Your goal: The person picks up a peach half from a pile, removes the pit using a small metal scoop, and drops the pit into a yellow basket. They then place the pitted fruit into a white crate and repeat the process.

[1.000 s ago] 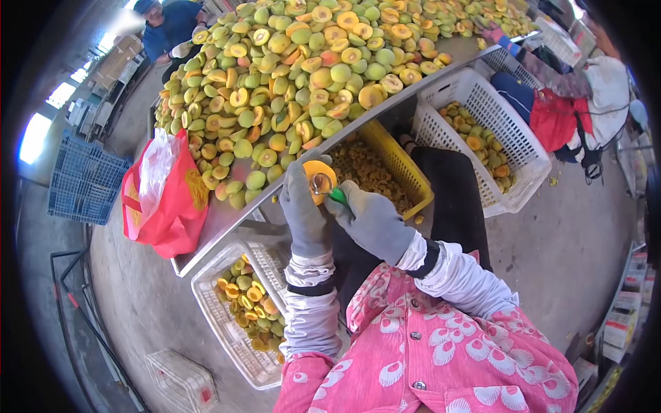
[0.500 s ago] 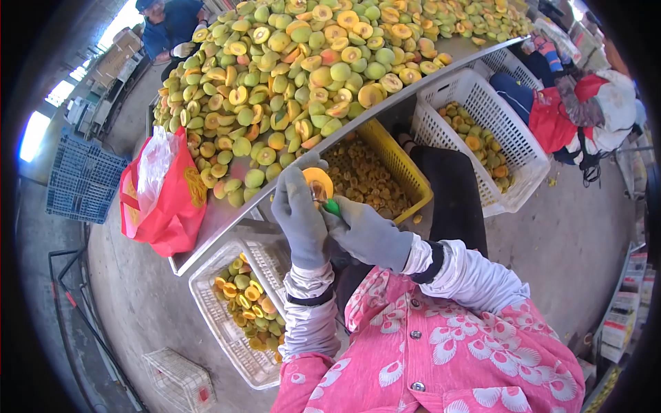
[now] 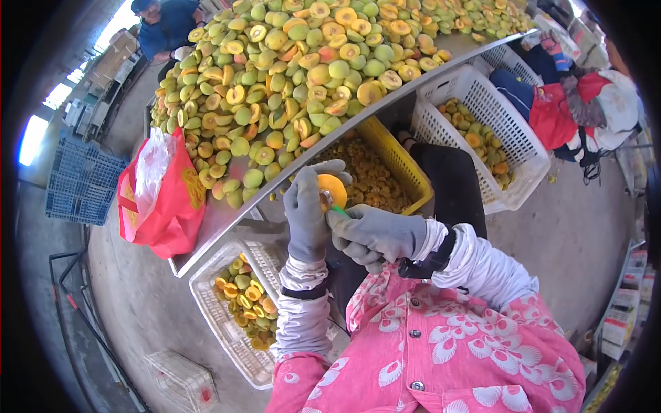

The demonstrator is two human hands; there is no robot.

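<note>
My left hand (image 3: 308,210), in a grey glove, grips a peach half (image 3: 334,191) with its orange cut face showing. In my gloved right hand (image 3: 381,237) is a small green-handled tool (image 3: 337,209); its metal tip meets the middle of the peach half, around the stone. Both hands are close together in front of my chest, near the metal table's edge. Behind them stands a yellow crate (image 3: 413,199) of brown peach stones. A large heap of halved peaches (image 3: 275,89) covers the table (image 3: 237,219).
Below left sits a white crate (image 3: 213,323) of peach halves; another white crate (image 3: 516,138) stands on the right. A red bag (image 3: 165,206) hangs at the table's left corner. Co-workers are at the far left (image 3: 169,27) and right (image 3: 571,103). Blue crates (image 3: 82,179) are stacked left.
My right hand has turned and shifted slightly right and down, its fingers now curled lower around the tool. The peach half has moved a little right and down in my left hand.
</note>
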